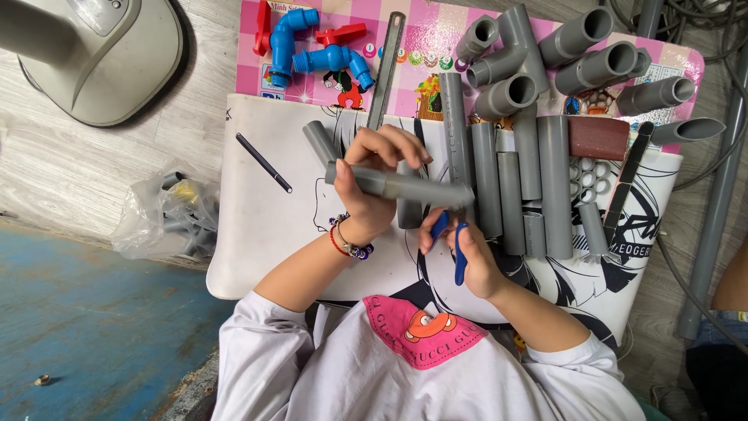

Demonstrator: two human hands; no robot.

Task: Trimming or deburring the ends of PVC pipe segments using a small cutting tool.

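The left hand (pixel 374 183), at the centre of the frame, is gripping a long grey pipe (pixel 405 185) with the fingers curled closed around it. The pipe is lying almost level across the middle of the frame, its left end projecting past the knuckles and its right end reaching the row of grey pipe lengths (pixel 514 187). A beaded bracelet (pixel 347 240) is sitting on the left wrist.

The right hand (pixel 463 253), just below and right of centre, is closing around the blue handles of a cutter (pixel 456 245). The handles are standing slightly apart between the fingers and the palm. The cutter head is sitting at the underside of the long grey pipe; whether it is touching the pipe cannot be told.

Both hands are working above a white board (pixel 257 234) printed with a black line drawing. A black pen (pixel 263 162) is lying at the left of the board. Blue taps with red levers (pixel 312 47) are resting at the upper left centre, a metal ruler (pixel 386 68) just right of them. Grey elbow and tee fittings (pixel 545 54) are grouped at the upper right. A clear plastic bag (pixel 167 210) is lying on the floor at the left.
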